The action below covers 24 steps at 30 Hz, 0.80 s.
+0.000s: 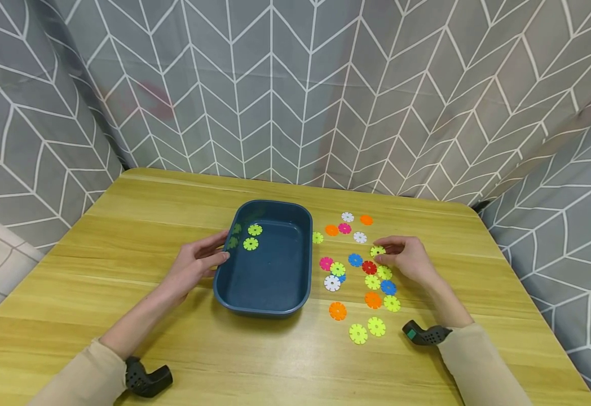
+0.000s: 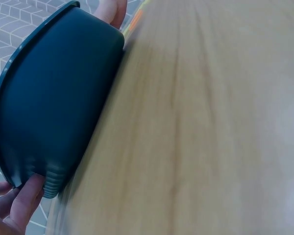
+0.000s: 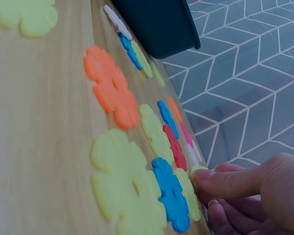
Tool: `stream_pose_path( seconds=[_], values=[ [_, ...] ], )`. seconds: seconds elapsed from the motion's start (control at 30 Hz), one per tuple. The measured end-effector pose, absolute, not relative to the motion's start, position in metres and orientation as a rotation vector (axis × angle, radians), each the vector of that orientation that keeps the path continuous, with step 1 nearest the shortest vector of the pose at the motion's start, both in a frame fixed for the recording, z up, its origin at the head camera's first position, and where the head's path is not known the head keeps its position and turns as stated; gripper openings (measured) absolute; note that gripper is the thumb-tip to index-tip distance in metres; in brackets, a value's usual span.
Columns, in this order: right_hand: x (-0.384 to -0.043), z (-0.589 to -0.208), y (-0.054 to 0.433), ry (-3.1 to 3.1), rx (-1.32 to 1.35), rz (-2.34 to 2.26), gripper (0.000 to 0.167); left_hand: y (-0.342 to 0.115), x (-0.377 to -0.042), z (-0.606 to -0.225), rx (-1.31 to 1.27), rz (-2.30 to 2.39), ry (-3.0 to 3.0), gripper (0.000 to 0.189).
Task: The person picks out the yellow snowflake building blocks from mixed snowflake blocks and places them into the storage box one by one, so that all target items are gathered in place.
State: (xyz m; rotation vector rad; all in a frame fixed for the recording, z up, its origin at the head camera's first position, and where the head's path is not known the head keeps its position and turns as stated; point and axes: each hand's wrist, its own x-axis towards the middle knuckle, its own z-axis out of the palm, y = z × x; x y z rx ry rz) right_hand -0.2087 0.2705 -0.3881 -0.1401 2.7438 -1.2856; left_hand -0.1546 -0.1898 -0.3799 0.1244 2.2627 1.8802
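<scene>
My left hand [image 1: 194, 265] grips the left side of a dark blue plastic tub [image 1: 270, 279], thumb at the rim and fingers along the outer wall. Two yellow-green notched discs [image 1: 251, 243] lie inside the tub toward its left. To the right of it, my right hand [image 1: 409, 260] pinches a yellow-green notched disc [image 1: 377, 251] between thumb and fingers, just over the scattered pieces. Beside that hand lie a red disc [image 1: 369, 267], a blue disc [image 1: 388, 287] and more yellow-green ones. In the right wrist view the pinched disc [image 3: 200, 169] is mostly covered by the thumb.
Several loose discs in orange, white, pink, blue and yellow-green are spread over the wooden table [image 1: 123, 242] right of the tub, such as an orange disc [image 1: 338, 310] and a white disc [image 1: 347, 217]. A grey patterned curtain [image 1: 285, 101] hangs behind the table's back edge.
</scene>
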Motion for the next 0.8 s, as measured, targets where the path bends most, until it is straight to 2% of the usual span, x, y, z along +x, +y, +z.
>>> stream_pose_path(
  seconds=[0.8],
  values=[
    [-0.2111, -0.3826, 0.2636, 2.746, -0.093, -1.304, 0.034, -0.1904, -0.1546, -0.3794, 0.124, 1.882, 2.269, 0.062]
  ],
)
